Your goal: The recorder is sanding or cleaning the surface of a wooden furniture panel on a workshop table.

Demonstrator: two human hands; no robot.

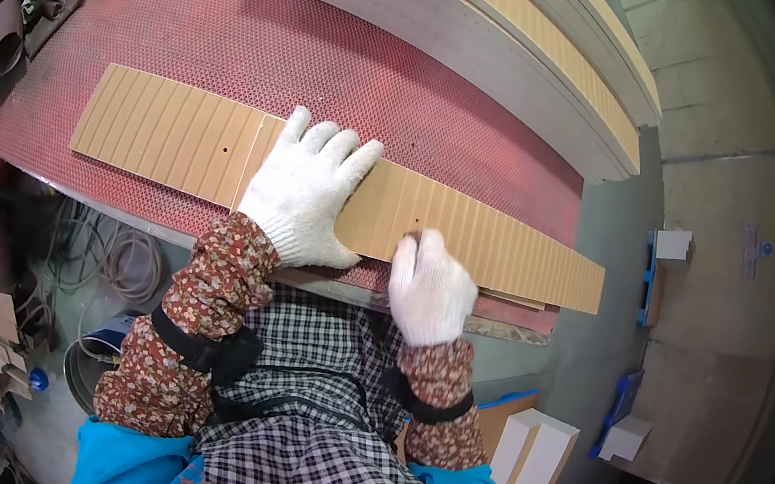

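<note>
A long tan board (506,252) with grooves across its face lies on the red mesh-covered table in front of me. Small dark holes show in it. My left hand (311,181), in a white knitted glove, presses flat on the board left of its middle, fingers spread. My right hand (433,289), gloved alike, is closed at the board's near edge. A small dark brown piece (414,236) pokes out between its fingers; most of it is hidden, so its kind is unclear. Under the board's right part, the edge of another tan piece (514,300) shows.
Stacks of similar boards (494,68) stand along the table's far side. Worn scraps and rolled sheets (14,26) pile up at the far left corner. Coiled hose (132,262) hangs below the left edge. White blocks (530,464) stand on the floor at right.
</note>
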